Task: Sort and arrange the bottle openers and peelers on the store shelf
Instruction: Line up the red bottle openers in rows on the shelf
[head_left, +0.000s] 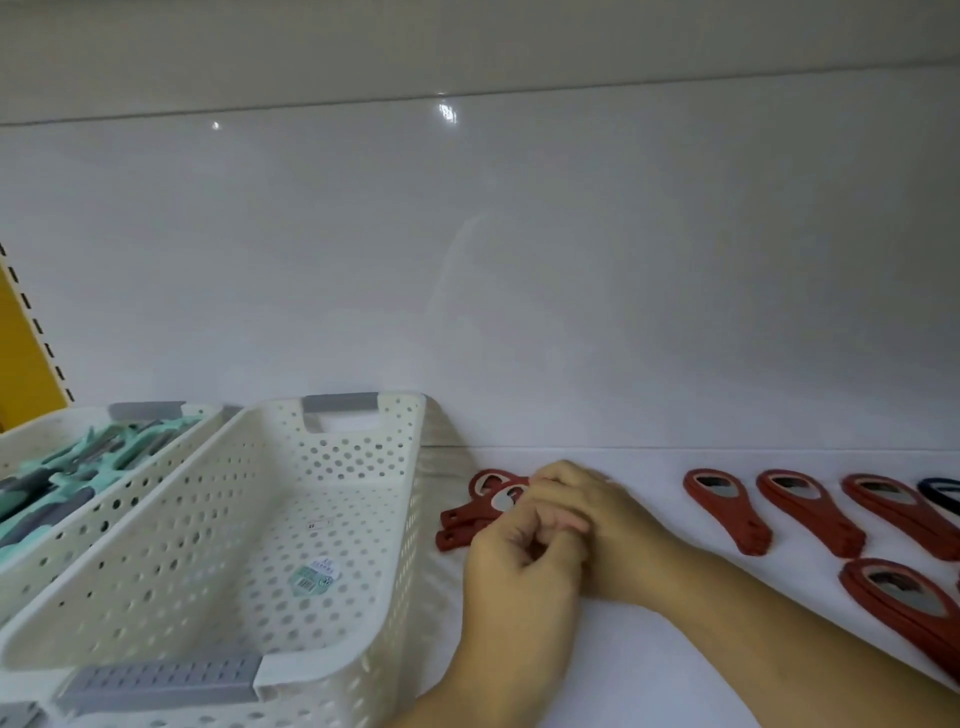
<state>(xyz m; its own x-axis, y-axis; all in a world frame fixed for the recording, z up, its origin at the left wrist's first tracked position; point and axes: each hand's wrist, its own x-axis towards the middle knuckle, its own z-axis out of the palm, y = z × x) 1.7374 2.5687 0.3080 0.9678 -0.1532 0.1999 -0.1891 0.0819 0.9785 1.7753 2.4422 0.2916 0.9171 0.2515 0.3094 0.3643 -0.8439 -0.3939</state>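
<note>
Obs. Cluster of red bottle openers (470, 512) lies flat on the shelf (623, 649), just right of the empty basket (410, 467), with its heads under the person's fingers.

Hands: together, touching one another over the cluster. The right hand (587, 512) comes in from the lower right and its fingers curl over the opener heads, gripping them. The left hand (514, 566) is curled against the right hand's fingers. Whether it pinches an opener is hidden, so it cannot be told.

Step, judged: squaring a loose handful of red openers into one neat stack, to open a new place at the left end of the row.

Next move, judged: align the heads and handles, set the stack down parallel to its neighbours, and release without fanning it.

Counts:
- Cluster: at least two openers, from two heads and two handle ends showing. Any more are covered.
- Back row of red stacks (810, 514): three, well apart from the hands. The number per stack is not readable.
- Front red stack (904, 608): one.
- Dark blue opener (940, 493): one seen, cut off by the frame edge.
- Baskets: two. The empty one carries a sticker (317, 574).
- The peeler basket (104, 514) holds teal and grey peelers (78, 467), heaped and not countable.
</note>
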